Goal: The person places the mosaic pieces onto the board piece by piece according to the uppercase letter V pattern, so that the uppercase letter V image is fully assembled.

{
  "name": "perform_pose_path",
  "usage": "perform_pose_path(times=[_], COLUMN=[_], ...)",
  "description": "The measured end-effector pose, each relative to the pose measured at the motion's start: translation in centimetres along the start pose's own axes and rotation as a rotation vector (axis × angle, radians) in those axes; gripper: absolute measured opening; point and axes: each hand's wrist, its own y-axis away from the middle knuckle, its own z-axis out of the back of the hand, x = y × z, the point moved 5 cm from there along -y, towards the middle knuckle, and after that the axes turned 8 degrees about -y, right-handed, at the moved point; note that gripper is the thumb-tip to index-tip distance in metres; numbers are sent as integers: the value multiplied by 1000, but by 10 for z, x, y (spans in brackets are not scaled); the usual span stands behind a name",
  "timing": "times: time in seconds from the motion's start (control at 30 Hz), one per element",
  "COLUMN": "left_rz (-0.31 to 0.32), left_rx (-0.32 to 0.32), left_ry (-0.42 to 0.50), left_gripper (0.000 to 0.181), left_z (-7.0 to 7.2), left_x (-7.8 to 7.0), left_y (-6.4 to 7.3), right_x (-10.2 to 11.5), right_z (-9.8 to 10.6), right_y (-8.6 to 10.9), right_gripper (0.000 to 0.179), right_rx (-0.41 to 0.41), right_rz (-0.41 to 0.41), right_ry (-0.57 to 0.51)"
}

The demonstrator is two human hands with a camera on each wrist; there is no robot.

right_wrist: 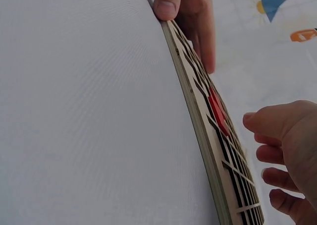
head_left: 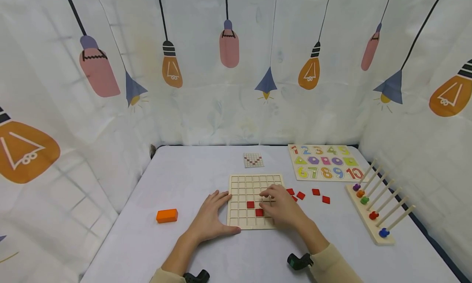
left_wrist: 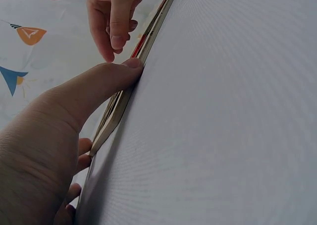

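Note:
A pale wooden grid board (head_left: 237,186) lies on the white table, with two red square tiles (head_left: 250,204) visible in its cells. My left hand (head_left: 212,217) rests at the board's near left corner, thumb (left_wrist: 111,79) against the front edge and fingers spread along the left side. Over the right half of the board hovers my right hand (head_left: 282,205), its fingers bent and apart. In the right wrist view nothing shows between that thumb (right_wrist: 267,121) and the fingers. Part of the grid is hidden beneath this hand. Several loose red tiles (head_left: 300,195) lie right of the board.
Behind the board lies a small pattern card (head_left: 253,160). A number-and-shape puzzle board (head_left: 324,163) is at the back right. On the right stands a peg rack (head_left: 383,238) with upright sticks and coloured pieces. An orange block (head_left: 167,215) sits at the left.

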Motion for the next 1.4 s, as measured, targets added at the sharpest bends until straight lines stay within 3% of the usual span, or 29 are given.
perform_pose_path(times=[0.5, 0.73, 1.2, 1.4], left_rz=[-10, -9, 6, 6], left_rx=[-2, 1, 9, 12], left_ry=[11, 6, 6, 4], left_gripper=[121, 120, 119, 118], left_z=[0, 0, 0, 0], left_x=[0, 0, -1, -1], left_y=[-2, -2, -1, -1], right_x=[-22, -32, -58, -63], right_z=[22, 35, 54, 59], right_y=[8, 12, 22, 25], right_gripper=[26, 28, 33, 28], right_rx=[-34, -53, -72, -83], right_rz=[-47, -16, -95, -69], right_ry=[-14, 1, 47, 72])
